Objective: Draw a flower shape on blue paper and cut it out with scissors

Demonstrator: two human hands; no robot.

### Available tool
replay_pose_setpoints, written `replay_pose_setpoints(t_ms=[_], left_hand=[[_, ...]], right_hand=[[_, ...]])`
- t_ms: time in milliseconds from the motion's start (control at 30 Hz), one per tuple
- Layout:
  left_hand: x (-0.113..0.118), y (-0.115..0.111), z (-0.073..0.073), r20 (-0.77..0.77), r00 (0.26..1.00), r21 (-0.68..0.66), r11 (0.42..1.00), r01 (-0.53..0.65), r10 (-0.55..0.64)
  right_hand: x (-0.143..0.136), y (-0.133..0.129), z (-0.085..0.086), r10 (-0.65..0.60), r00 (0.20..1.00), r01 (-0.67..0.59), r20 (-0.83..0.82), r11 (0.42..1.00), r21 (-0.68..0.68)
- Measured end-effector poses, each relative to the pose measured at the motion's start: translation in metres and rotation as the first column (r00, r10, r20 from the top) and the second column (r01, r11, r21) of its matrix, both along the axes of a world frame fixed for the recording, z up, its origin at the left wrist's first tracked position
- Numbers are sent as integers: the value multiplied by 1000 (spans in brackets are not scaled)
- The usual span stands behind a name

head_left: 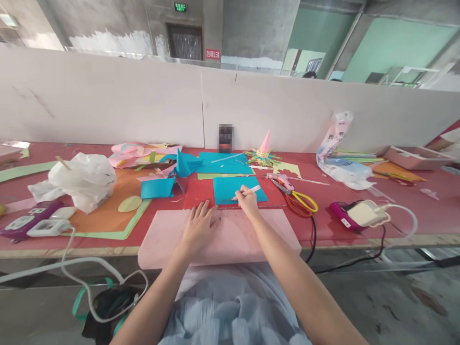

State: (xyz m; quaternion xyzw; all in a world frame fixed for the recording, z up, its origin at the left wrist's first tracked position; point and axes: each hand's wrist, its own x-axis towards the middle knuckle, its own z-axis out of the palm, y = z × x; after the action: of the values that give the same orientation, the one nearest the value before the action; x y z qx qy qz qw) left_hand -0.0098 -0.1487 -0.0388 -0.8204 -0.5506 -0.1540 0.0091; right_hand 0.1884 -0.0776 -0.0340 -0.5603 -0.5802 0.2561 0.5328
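My right hand [247,200] is closed around a pale pen [254,189], its tip down on a blue sheet of paper [230,187]. Flat and with fingers apart, my left hand [200,221] rests across the edge of the pink board [251,239], beside the blue sheet's lower left corner. Red paper [197,189] lies under the blue sheet. Just right of it are scissors with yellow and red handles [296,199] and a pink glue gun [282,182]. Behind stands a pink paper cone [265,143] with a green fringe.
Curled blue paper pieces [157,188] lie left of the sheet. A crumpled white plastic bag [84,177] sits on orange paper at left. Purple power strips [345,216] with cables lie on both sides. A pink tray [417,157] stands far right, before a white partition [108,96].
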Motion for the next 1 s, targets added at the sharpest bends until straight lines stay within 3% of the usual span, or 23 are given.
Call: replay_pose_setpoints(t_ms=[133, 400, 567, 700, 1000], left_hand=[[0, 1, -2, 7, 1000, 16, 1000, 0, 0], [1, 0, 1, -4, 1000, 3, 1000, -4, 4], [0, 0, 0, 0, 1000, 9, 1000, -9, 9], [0, 0, -1, 5, 1000, 15, 1000, -8, 8], [1, 1, 0, 1, 1000, 8, 1000, -7, 7]], right_hand=[[1, 0, 1, -49, 998, 50, -45, 999, 10], [-2, -2, 2, 63, 998, -63, -17, 998, 20], [-1, -2, 3, -44, 999, 43, 31, 999, 34], [1, -2, 5, -86, 996, 86, -35, 996, 8], [-1, -5, 6, -12, 996, 12, -84, 1000, 2]])
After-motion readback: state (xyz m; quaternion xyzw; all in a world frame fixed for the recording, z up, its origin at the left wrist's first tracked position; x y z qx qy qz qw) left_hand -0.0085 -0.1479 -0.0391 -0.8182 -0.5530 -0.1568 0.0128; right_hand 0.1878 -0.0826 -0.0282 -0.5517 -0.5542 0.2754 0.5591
